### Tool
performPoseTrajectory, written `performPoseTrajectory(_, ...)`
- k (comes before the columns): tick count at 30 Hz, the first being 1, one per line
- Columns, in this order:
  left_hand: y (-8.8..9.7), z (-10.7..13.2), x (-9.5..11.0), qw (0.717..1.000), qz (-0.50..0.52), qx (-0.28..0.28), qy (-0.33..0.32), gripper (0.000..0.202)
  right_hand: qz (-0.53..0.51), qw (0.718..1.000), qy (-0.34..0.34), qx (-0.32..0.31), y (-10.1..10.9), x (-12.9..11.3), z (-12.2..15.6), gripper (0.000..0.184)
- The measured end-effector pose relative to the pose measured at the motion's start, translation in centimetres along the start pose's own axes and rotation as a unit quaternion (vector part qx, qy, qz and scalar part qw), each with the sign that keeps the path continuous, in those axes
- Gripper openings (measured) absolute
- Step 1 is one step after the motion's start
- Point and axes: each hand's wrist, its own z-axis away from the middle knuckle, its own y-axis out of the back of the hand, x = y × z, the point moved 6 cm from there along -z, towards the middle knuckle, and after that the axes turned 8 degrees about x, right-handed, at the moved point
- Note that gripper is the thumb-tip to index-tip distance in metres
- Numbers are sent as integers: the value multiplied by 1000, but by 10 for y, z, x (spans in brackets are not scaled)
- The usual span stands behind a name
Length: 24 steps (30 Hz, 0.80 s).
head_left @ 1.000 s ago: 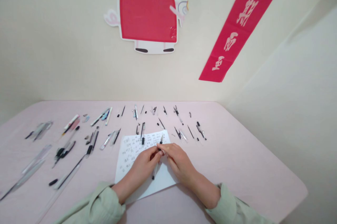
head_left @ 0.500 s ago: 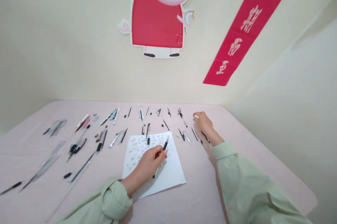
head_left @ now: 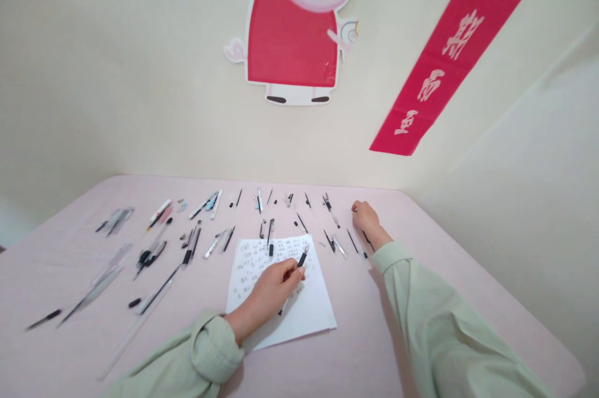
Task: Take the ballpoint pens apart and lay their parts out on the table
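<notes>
My left hand point(head_left: 276, 282) is closed around a pen point(head_left: 303, 257) with a black grip, its bare tip pointing up and away to the right. This hand is above a white sheet of paper point(head_left: 313, 310) covered partly in handwriting. Farther off on the right, my right hand point(head_left: 367, 218) rests low at the table, thumb and fingers pressed together. Whatever lies between those fingertips is hidden or too small to name. Just left of it is a black and clear pen point(head_left: 331, 208). A dark pen part point(head_left: 366, 239) lies partly behind my right wrist.
Pen parts, caps and refills lie in small groups across the pink table point(head_left: 187, 335), including black parts point(head_left: 152, 257) at left and clear barrels point(head_left: 340, 247) near the paper. A long clear tube point(head_left: 126, 345) lies front left. Behind stands a wall with a red banner point(head_left: 440, 80).
The view has shifted slightly, moving everything a little to the right. A pale bit at my right fingertips no longer shows. My left hand still holds the pen over the paper.
</notes>
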Motion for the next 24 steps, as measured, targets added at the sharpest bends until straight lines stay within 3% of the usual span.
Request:
performPoseTrajectory(5,0,0,0,1000,-4,0,-5,34,-120,993,11,-1,24,-14,7,34)
performPoseTrajectory(9,0,1,2,1000,-7,-3,-6,33,-252,965,53,-51,35,-54,55,34)
performPoseTrajectory(11,0,1,2,1000,-4,-2,-9,33,-426,890,64,-149,30,-82,91,30)
performPoseTrajectory(13,0,1,2,1000,2,3,-12,33,-525,826,45,-201,24,-101,121,24)
performPoseTrajectory(14,0,1,2,1000,5,4,-12,33,-567,798,27,-205,21,-107,132,22)
performPoseTrajectory(16,0,1,3,1000,5,1,-13,33,-612,770,-20,-180,15,-108,142,21)
performPoseTrajectory(20,1,2,6,1000,2,-5,-14,32,-622,768,-76,-132,4,-99,142,26)
performPoseTrajectory(24,1,2,7,1000,1,-8,-13,31,-629,757,-70,-163,1,-101,143,24)
